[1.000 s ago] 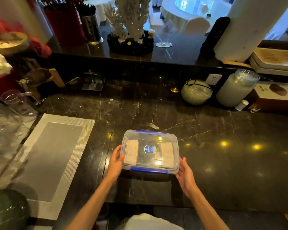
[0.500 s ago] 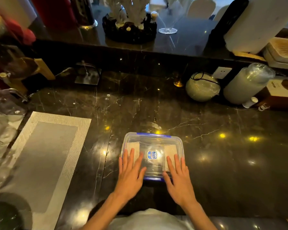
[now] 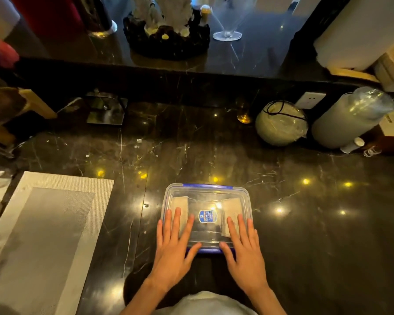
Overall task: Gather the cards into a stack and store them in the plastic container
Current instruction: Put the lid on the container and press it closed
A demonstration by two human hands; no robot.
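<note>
1. Now both hands, left (image 3: 173, 251) and right (image 3: 245, 251), lie flat with fingers spread on the lid (image 3: 206, 201); before, they held the box (image 3: 248, 202) sides.
2. Cards (image 3: 180, 203) sit inside, at 9 and 3 o'clock.
3. Job looks nearly done.

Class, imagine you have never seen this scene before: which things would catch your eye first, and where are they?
First, the clear plastic container with blue clips, near the front edge of the dark marble counter, with the left hand and right hand flat on its lid. Two card stacks show through it. A grey placemat lies to the left.
</note>
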